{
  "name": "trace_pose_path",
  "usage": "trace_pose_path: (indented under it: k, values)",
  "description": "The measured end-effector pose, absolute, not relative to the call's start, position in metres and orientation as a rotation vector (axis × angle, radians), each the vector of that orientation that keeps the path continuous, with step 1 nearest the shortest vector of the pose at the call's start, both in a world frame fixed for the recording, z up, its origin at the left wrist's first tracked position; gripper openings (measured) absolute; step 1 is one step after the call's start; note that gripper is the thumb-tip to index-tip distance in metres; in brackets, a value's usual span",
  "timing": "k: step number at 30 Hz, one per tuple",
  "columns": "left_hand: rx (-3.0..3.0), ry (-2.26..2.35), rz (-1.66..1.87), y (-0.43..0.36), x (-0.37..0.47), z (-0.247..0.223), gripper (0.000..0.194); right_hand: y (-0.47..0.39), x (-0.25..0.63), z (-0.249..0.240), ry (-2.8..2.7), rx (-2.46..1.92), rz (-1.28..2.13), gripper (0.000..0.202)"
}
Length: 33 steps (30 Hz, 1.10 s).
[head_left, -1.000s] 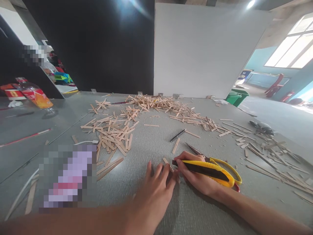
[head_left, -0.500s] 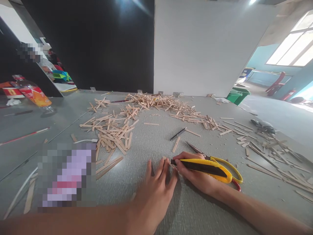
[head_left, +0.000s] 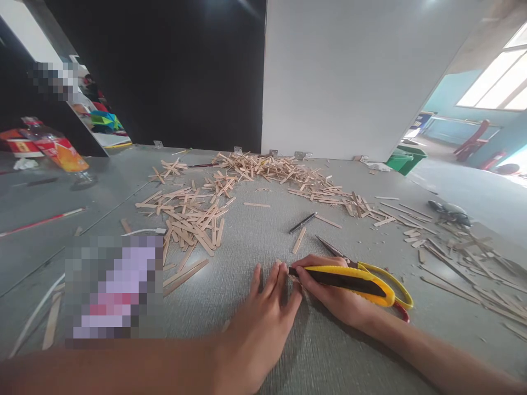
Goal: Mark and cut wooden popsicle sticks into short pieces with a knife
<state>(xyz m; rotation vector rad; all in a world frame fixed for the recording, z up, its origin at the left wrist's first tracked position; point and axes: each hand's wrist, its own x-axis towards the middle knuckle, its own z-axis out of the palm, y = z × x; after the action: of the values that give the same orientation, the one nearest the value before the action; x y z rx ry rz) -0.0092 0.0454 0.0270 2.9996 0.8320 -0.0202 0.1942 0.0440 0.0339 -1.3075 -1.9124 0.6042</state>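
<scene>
My right hand [head_left: 335, 291] is closed around a yellow and black utility knife [head_left: 354, 282], its tip end pointing left. Right beside that tip, my left hand [head_left: 267, 318] rests on the table with its fingers spread, pressing near a small piece of wood [head_left: 293, 278] that is mostly hidden by the fingers. Scissors [head_left: 381, 274] with yellow and red handles lie partly under the knife and my right hand. Just beyond my hands are a short wooden stick [head_left: 299, 240] and a dark pen [head_left: 302, 223].
Loose wooden sticks form piles at the left [head_left: 189, 219], back [head_left: 267, 167] and right [head_left: 473, 258] of the grey table [head_left: 247, 230]. A bottle [head_left: 61, 151] stands far left, near a blurred purple item [head_left: 123, 285]. A black and a white panel [head_left: 349, 77] rise behind.
The whole view has shifted slightly, so table items appear a little further right and higher. Both hands and the knife keep nearly the same pose.
</scene>
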Motion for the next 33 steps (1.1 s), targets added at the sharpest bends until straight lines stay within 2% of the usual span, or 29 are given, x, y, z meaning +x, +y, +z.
trace_pose_path:
  k: [13, 33]
  values:
    - [3.021, 0.832, -0.07, 0.045, -0.008, 0.036, 0.058, 0.044, 0.195, 0.031, -1.892, -1.312, 0.61, 0.025]
    - [3.022, 0.837, -0.045, 0.044, -0.008, 0.036, 0.057, 0.043, 0.195, 0.033, -1.913, -1.323, 0.64, 0.028]
